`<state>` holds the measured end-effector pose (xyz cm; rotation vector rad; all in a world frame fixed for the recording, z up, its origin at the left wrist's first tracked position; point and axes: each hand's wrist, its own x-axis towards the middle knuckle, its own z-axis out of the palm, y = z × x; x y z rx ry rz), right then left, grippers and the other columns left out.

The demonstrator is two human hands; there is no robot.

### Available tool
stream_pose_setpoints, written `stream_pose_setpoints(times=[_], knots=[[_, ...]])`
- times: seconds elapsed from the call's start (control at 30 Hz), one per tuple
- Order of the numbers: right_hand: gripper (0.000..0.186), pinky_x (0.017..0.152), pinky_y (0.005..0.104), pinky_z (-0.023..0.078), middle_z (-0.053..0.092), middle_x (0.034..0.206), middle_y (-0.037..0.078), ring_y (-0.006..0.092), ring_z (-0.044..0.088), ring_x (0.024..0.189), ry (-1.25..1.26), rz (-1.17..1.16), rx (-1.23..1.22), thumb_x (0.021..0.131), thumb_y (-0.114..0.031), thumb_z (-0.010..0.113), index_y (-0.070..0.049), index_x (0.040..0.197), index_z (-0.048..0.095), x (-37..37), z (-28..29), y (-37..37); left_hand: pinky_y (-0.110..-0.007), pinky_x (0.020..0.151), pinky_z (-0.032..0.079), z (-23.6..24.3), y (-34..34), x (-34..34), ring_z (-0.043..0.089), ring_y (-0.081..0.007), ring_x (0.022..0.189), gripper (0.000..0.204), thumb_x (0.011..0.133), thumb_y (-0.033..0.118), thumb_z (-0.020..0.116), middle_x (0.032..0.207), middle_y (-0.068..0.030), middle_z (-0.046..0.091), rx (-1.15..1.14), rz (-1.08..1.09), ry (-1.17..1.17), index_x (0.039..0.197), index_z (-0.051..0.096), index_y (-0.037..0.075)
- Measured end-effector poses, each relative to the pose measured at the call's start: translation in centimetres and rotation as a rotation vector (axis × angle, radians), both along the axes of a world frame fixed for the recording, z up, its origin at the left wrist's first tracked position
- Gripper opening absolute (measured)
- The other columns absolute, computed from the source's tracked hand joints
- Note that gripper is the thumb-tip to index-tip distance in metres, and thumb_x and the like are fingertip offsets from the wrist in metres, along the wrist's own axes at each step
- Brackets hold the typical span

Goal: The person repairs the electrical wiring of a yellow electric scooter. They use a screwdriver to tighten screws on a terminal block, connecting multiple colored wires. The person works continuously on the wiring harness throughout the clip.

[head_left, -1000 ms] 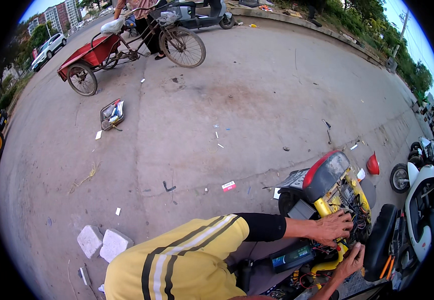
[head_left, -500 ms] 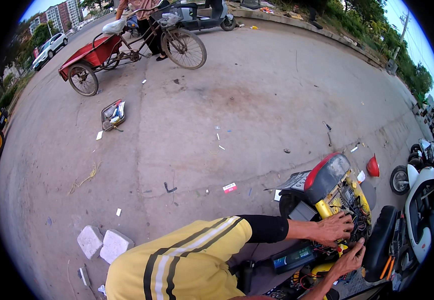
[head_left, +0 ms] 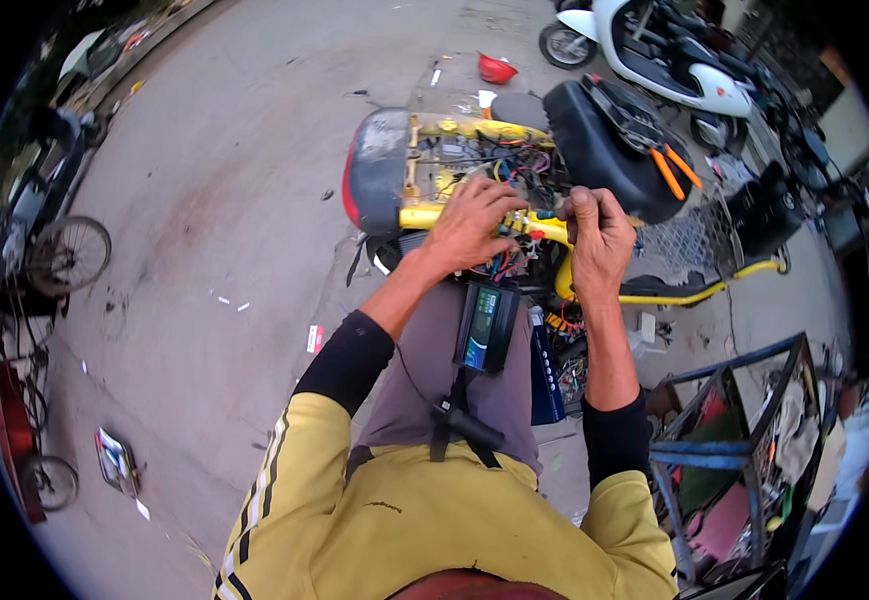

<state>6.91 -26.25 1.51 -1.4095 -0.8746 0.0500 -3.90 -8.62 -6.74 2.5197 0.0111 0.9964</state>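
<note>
In front of me is a yellow electric scooter [head_left: 425, 216] with its body opened and tangled wiring [head_left: 525, 175] exposed. My left hand [head_left: 475, 225] rests over the scooter's frame edge, fingers bent but apart at the wires; its fingertips are partly hidden. Just to the right, my right hand [head_left: 600, 240] is raised, thumb and fingers pinching a small thin blue-green piece [head_left: 547, 214] whose kind I cannot make out. A black box with a lit green display [head_left: 487, 325] lies on my lap, below the wires.
A black scooter seat [head_left: 595, 150] lies right of the wiring, orange-handled pliers [head_left: 677, 170] on it. Beyond stand a red bowl-shaped thing [head_left: 498, 69] and a white scooter [head_left: 675, 85]. A metal-framed cart [head_left: 725, 450] is near right; a red tricycle [head_left: 17, 440] is far left.
My view has swung to the right, so the scooter now sits in the middle. My right hand has lifted from the wires with the small piece; my left stays near them.
</note>
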Motion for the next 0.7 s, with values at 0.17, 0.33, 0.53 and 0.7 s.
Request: stream_pose_setpoints(times=[0.17,0.33,0.53,0.7], knots=[[0.035,0.059,0.0225,0.037,0.067,0.083,0.0,0.0032,0.048,0.068,0.049,-0.019,-0.04,0.114,-0.031,0.067,-0.003,0.093,0.068,1.9,-1.2,-3.1,-0.05,0.111,0.047,0.6,0.3,-2.1,0.06,-0.0354,0.13,0.061,0.075,0.013,0.093,0.133,-0.0103,0.069,-0.069,-0.035,-0.098,0.131,0.071,0.007],[0.035,0.059,0.0216,0.039,0.068,0.087,0.0,0.0034,0.051,0.068,0.214,0.107,-0.031,0.116,-0.034,0.062,-0.004,0.099,0.067,2.4,-1.1,-3.8,-0.048,0.107,0.05,0.2,1.1,-4.7,0.062,-0.0361,0.123,0.049,0.079,0.008,0.09,0.128,-0.0122,0.069,-0.034,0.166,-0.15,0.124,0.072,0.005],[0.031,0.061,0.022,0.039,0.066,0.085,-0.002,0.0035,0.05,0.069,0.276,0.182,-0.047,0.114,-0.031,0.065,-0.003,0.102,0.069,1.5,-0.7,-3.6,-0.045,0.089,0.055,0.4,-0.1,-5.7,0.069,-0.0327,0.106,0.024,0.085,0.01,0.086,0.112,-0.0114,0.072,-0.037,0.318,-0.168,0.106,0.074,0.005],[0.032,0.062,0.0229,0.039,0.067,0.084,-0.002,0.0032,0.048,0.071,0.027,0.103,-0.201,0.113,-0.031,0.067,-0.001,0.106,0.073,2.1,-1.6,-4.4,-0.047,0.076,0.059,-2.2,-5.0,-5.4,0.075,-0.0342,0.088,0.019,0.094,0.018,0.081,0.103,-0.0128,0.074,-0.199,0.394,-0.013,0.107,0.074,0.006]])
